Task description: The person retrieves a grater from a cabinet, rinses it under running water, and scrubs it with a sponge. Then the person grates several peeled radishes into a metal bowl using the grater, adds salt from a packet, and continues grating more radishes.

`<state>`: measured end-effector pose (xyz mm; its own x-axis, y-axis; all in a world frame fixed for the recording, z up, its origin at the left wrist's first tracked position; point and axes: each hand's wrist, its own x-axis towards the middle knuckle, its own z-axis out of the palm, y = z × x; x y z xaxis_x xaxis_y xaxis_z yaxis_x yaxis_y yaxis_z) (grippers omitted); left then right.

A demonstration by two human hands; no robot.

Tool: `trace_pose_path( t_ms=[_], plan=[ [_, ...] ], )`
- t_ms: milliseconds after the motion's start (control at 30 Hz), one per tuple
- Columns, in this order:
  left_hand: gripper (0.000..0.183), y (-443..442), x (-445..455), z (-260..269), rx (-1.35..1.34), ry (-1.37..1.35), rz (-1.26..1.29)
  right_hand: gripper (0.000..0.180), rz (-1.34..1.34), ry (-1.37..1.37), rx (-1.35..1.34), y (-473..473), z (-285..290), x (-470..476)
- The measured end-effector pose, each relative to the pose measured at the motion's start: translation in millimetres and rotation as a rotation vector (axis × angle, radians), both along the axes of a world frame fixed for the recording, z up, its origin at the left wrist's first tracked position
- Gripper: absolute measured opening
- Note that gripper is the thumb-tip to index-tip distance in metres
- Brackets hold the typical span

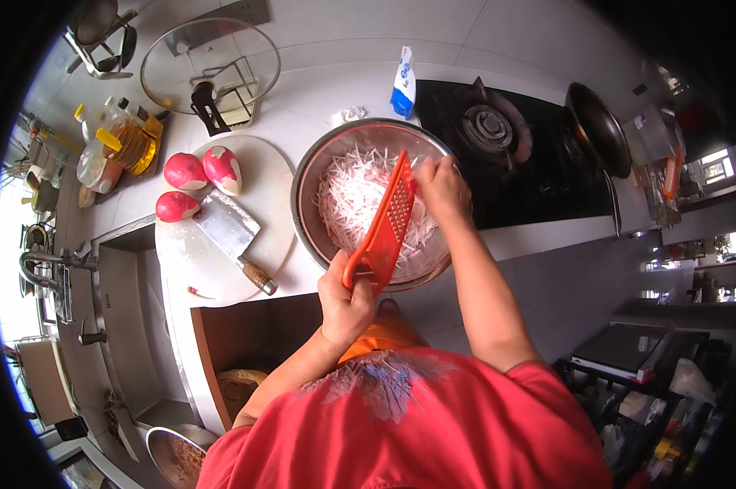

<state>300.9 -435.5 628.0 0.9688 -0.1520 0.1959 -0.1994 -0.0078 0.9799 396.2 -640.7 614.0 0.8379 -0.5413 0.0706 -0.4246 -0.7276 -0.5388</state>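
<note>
My left hand [345,301] grips the handle end of an orange plastic grater [385,229], which is tilted over a large stainless steel bowl [302,226]. White and pinkish shreds [350,194] lie heaped in the bowl. At the grater's upper right side is my right hand [444,188], fingers curled and slightly blurred; a bit of red shows at its fingertips, but what it holds is mostly hidden. Left of the bowl, a round cutting board [270,165] bears red-skinned radishes [184,172], partly peeled, and a cleaver [228,225] with a brown handle.
A black gas hob [545,189] with a wok [599,129] lies at the right. Behind the bowl stands a blue and white packet [404,85]. Oil bottles [137,147], a glass lid [210,64] on a stand and a steel sink [129,318] are at the left.
</note>
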Motion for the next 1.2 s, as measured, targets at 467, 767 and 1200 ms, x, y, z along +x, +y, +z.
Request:
trace_pose_path(
  t_ms=[467, 767, 1200],
  plan=[
    [0.021, 5, 7, -1, -0.147, 0.196, 0.068, 0.033, 0.197, -0.100, 0.191, 19, 41, -32],
    [0.024, 3, 4, 16, -0.221, 0.202, 0.035, 0.052, -0.084, -0.093, 0.274, -41, -21, 16],
    [0.026, 58, 13, 16, 0.402, -0.084, 0.085, 0.047, -0.291, -0.494, 1.198, -15, 20, -74]
  ],
)
